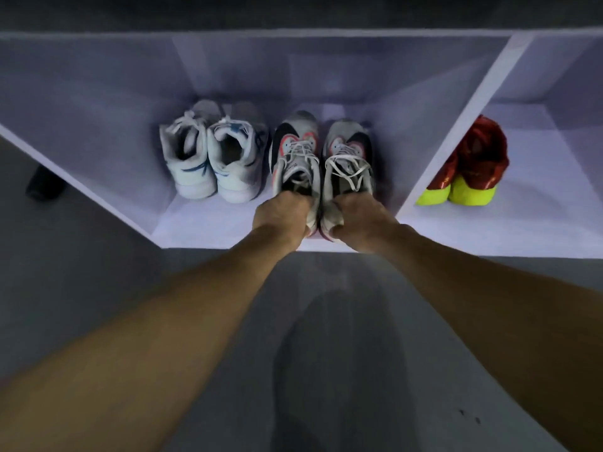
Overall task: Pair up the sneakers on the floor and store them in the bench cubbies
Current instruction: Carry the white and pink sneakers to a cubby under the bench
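Head view: left hand and right hand each grip a heel of the grey sneakers, toes pointing straight into the wide cubby, beside the white pair.

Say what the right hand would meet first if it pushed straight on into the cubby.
The right hand grips the heel of the right grey sneaker, so that shoe leads. Beyond its toe nothing shows before the cubby's back wall, though depth there is hard to judge.
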A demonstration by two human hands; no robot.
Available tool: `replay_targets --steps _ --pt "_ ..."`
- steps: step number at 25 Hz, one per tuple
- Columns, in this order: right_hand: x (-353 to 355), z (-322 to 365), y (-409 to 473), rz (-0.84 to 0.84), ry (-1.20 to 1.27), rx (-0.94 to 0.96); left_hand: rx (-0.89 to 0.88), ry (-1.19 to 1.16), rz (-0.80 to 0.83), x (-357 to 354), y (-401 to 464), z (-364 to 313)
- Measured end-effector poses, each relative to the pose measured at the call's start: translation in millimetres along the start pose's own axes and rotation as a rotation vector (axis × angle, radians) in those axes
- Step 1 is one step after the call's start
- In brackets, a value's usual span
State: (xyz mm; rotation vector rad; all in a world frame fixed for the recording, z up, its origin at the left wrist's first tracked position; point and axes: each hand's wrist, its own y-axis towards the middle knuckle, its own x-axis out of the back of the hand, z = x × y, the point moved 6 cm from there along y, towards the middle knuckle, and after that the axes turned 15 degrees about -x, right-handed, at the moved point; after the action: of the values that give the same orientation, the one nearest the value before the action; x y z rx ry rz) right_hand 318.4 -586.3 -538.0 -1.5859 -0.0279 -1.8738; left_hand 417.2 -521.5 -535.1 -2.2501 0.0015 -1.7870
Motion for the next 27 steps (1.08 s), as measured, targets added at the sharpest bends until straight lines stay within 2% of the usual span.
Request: replay_targets --steps 5,9,13,16,20,23,27 --pt "-4.1 -0.8 60.7 -0.104 0.033 0.001 -0.022 0.001 -0.123 -11.6 57.0 33.0" --pt "4.3 3.9 87.3 -0.251 -0.078 0.071 -0.032 0.007 -0.193 -0.9 82.5 43.2" --pt "-1.1 -3.8 80.6 -0.231 -0.001 0.045 -0.043 -0.024 -0.182 -1.9 76.5 42.7" --pt "1.4 -7.2 37.4 -0.164 0.062 -0.002 0.008 -0.039 -0.079 -0.6 29.9 33.9" --pt "35.4 -5.8 -61.0 -0.002 -0.028 -0.057 0.024 -0.076 0.128 33.3 -53.7 -2.9" --pt "68.4 3.0 -141.7 0.153 -0.093 -0.086 0.042 -0.139 0.297 75.7 -118.6 -35.8" --pt "153.0 15.9 -246.5 0.281 -0.052 -0.153 0.036 -0.202 0.404 165.2 -200.9 -89.3"
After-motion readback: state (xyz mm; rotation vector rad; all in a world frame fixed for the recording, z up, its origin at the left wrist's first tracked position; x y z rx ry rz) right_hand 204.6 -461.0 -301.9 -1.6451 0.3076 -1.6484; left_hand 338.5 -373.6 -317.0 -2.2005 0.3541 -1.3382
